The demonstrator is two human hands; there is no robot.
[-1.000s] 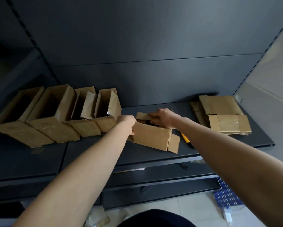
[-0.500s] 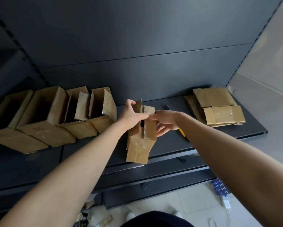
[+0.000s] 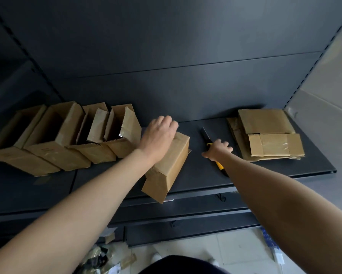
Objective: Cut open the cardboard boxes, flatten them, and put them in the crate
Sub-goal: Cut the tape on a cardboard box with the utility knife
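A closed cardboard box (image 3: 169, 167) lies lengthwise on the dark shelf (image 3: 205, 175), its near end over the front edge. My left hand (image 3: 158, 135) grips the box's far top end. My right hand (image 3: 217, 150) is over a yellow-and-black utility knife (image 3: 213, 153) lying on the shelf, fingers curling round its handle. The black blade end points away from me. To the left, several opened boxes (image 3: 63, 139) lie in a row. At the right, a stack of flattened boxes (image 3: 265, 135) rests on the shelf. No crate is in view.
The shelf's dark back panel rises behind everything. A pale wall (image 3: 328, 95) closes the right side. Lower shelves (image 3: 186, 214) jut out below. Cardboard and tape scraps (image 3: 104, 256) litter the tiled floor, and a blue object (image 3: 269, 238) sits at lower right.
The box went from held upright between both hands to lying on the shelf. My right hand left the box and moved right onto the knife. My left hand stayed on the box.
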